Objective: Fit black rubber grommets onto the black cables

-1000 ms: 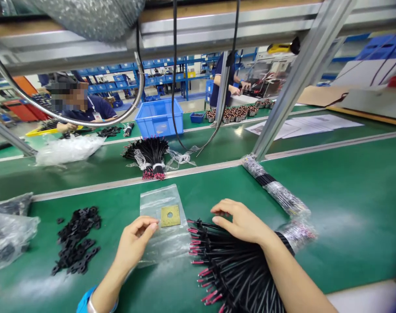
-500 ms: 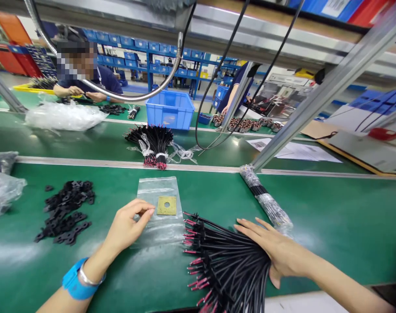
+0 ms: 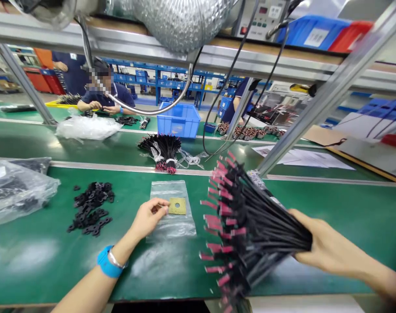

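A large bundle of black cables [image 3: 266,226] with red tips is raised above the green bench, its tips fanned out to the left. My right hand [image 3: 321,243] is closed round its gathered end. At centre, a clear plastic bag [image 3: 168,228] lies flat, with a yellow square piece [image 3: 181,206] with a round hole on it. My left hand [image 3: 152,215] is over the bag's left side, thumb and fingers pinched beside the square; what they hold, if anything, is hidden. Small black parts [image 3: 93,204] are piled left of that hand.
Tied cable bundles [image 3: 167,150] and a blue bin [image 3: 179,119] stand beyond the bench's metal strip. A wrapped bundle [image 3: 258,178] lies partly behind the raised cables. Plastic bags [image 3: 18,187] are at the left. A person [image 3: 103,95] works across the bench; a metal post slants at the right.
My right hand, earlier spread flat on the cables, has closed round them and lifted them off the bench. My left hand stays beside the yellow square. The view has shifted.
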Available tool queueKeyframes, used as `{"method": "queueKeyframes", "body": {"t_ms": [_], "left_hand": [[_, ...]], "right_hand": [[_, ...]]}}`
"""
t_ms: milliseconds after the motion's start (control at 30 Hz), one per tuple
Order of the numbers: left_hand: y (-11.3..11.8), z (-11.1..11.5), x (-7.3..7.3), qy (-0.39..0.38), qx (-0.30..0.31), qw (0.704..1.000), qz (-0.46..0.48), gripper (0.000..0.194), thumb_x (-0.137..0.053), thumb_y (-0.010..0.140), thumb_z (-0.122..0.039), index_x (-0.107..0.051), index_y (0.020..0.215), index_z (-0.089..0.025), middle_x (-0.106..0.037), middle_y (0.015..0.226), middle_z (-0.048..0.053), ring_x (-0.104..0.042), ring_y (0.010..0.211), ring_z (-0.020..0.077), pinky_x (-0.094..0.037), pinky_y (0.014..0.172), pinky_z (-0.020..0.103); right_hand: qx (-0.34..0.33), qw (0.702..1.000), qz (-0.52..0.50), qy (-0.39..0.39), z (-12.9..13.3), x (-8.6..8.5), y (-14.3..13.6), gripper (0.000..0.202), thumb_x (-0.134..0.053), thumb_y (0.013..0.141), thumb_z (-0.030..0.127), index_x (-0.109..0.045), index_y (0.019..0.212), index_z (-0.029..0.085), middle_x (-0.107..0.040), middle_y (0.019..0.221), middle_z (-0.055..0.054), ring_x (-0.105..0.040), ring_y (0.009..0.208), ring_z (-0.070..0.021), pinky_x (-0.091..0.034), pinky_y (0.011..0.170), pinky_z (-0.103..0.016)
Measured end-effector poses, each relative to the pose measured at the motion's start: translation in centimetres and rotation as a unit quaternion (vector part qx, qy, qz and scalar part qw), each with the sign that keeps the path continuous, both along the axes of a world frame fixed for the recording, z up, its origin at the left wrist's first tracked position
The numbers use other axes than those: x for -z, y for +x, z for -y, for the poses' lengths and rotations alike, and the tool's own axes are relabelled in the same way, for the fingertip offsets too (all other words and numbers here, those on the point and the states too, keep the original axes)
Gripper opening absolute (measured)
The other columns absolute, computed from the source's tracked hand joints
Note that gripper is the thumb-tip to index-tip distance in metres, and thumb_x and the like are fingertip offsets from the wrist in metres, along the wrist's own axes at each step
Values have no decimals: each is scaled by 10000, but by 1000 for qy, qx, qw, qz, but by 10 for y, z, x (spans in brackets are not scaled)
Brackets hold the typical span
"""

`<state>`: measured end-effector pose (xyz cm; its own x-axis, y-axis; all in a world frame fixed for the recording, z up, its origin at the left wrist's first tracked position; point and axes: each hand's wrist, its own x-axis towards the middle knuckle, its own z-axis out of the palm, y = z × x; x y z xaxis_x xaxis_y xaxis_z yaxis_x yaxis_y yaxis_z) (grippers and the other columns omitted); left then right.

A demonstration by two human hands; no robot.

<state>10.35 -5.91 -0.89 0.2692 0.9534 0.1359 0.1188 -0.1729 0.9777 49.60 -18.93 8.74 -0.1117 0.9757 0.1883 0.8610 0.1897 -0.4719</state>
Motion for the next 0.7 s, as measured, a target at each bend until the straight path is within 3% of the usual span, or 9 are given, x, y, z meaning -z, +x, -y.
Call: {"method": "queueKeyframes", "body": {"t_ms": [33,100,200,267,333,433,533,700], "left_hand": [[3,4,-2,-13,39,999,19,237,-709,691,-247,-708,916,-175,-692,747,39,-617,657,179,-479,639,286],[8,14,-7,-41,122,989,70,391,-777,570,-215,-717,956,-200,-723,865,69,-652,807,251,-508,720,341],[14,31,-14,-88,188,958,197,500,-831,433,-226,-739,924,-223,-729,970,84,-613,1006,348,-486,845,418],[14,38,-18,-124,182,916,335,517,-832,427,-304,-745,926,-202,-729,992,86,-593,1055,369,-450,909,450],[10,39,-20,-141,149,878,433,511,-794,485,-411,-746,935,-172,-737,981,87,-612,1032,354,-438,933,456],[-4,34,-21,-155,91,854,488,422,-723,578,-427,-758,886,-139,-759,894,87,-678,867,308,-479,881,445],[-17,28,-20,-179,69,823,535,333,-680,621,-353,-766,850,-128,-767,867,93,-698,785,290,-500,836,436],[-23,22,-17,-223,48,763,605,341,-612,651,-285,-763,878,-81,-765,900,127,-701,816,294,-505,834,416]], "right_hand": [[-28,999,2,-31,-5,-7,-13,310,-555,571,154,-542,877,209,-603,643,35,-562,524,-159,-447,469,-236],[-7,1000,-11,7,-14,-12,-48,364,-609,644,201,-522,997,186,-665,811,-13,-638,691,-190,-507,590,-245],[35,996,-66,53,-27,7,-117,468,-650,685,276,-472,1109,188,-688,858,-32,-672,734,-209,-536,616,-258],[28,993,-74,87,-30,32,-164,541,-616,723,273,-420,1215,166,-691,930,-74,-690,780,-236,-560,649,-297],[-30,989,-51,136,-31,59,-201,616,-556,783,269,-333,1339,123,-635,1129,-163,-668,953,-280,-569,749,-356],[-71,976,-12,203,-32,88,-237,722,-498,841,271,-169,1443,44,-505,1293,-264,-603,1091,-334,-571,802,-425],[-76,969,16,235,-36,98,-254,773,-490,870,301,-91,1471,25,-502,1274,-287,-603,1075,-360,-584,766,-451],[-59,964,36,257,-42,97,-266,758,-447,899,304,-50,1483,28,-526,1237,-283,-628,1027,-350,-597,726,-433]]}}
